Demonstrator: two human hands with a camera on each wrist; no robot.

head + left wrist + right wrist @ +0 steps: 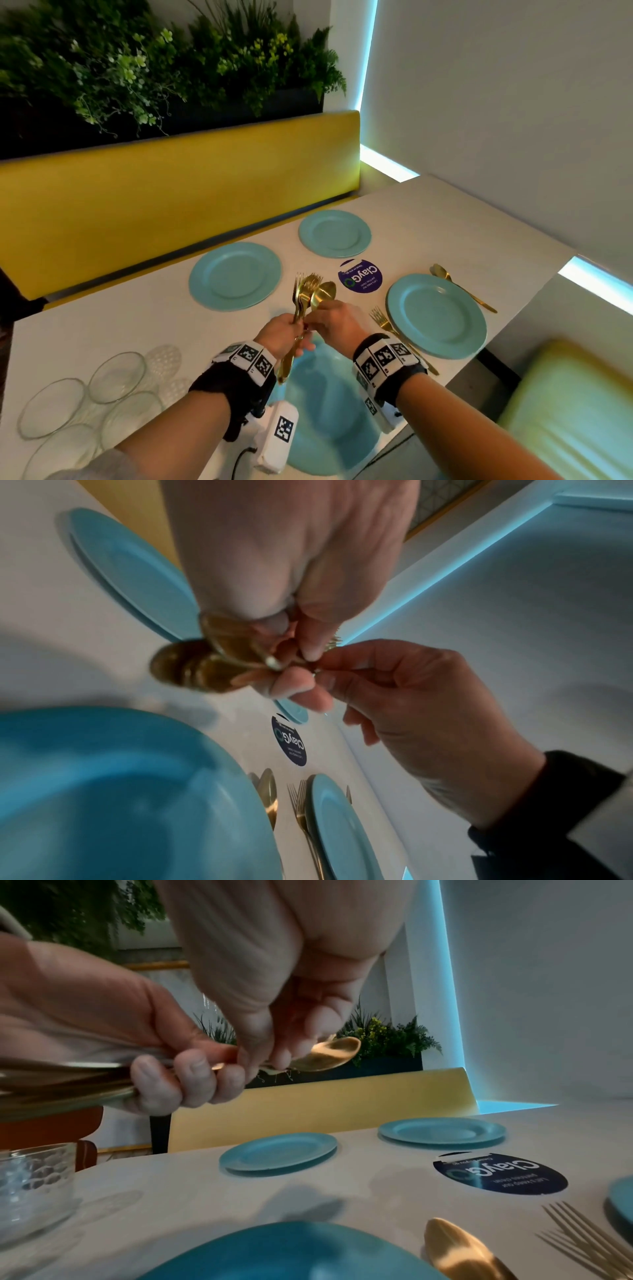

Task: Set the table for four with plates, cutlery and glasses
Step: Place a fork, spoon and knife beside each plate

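My left hand (pixel 291 329) grips a bundle of gold forks and spoons (pixel 306 291) upright above the nearest teal plate (pixel 329 411). My right hand (pixel 318 323) pinches one gold spoon (pixel 329 1053) of that bundle at its neck, right beside the left fingers (pixel 192 1080). Three more teal plates lie on the white table: far left (pixel 235 275), far right (pixel 335 233) and near right (pixel 436 315). The near right plate has a gold fork (pixel 383 320) on its left and a gold spoon (pixel 445 277) on its right. Another spoon (pixel 459 1253) lies right of the nearest plate.
Several clear glasses (pixel 85 401) stand grouped at the table's near left corner. A round dark sticker (pixel 359 275) sits mid-table. A yellow bench (pixel 171 205) runs along the far side below a planter, and a wall borders the right.
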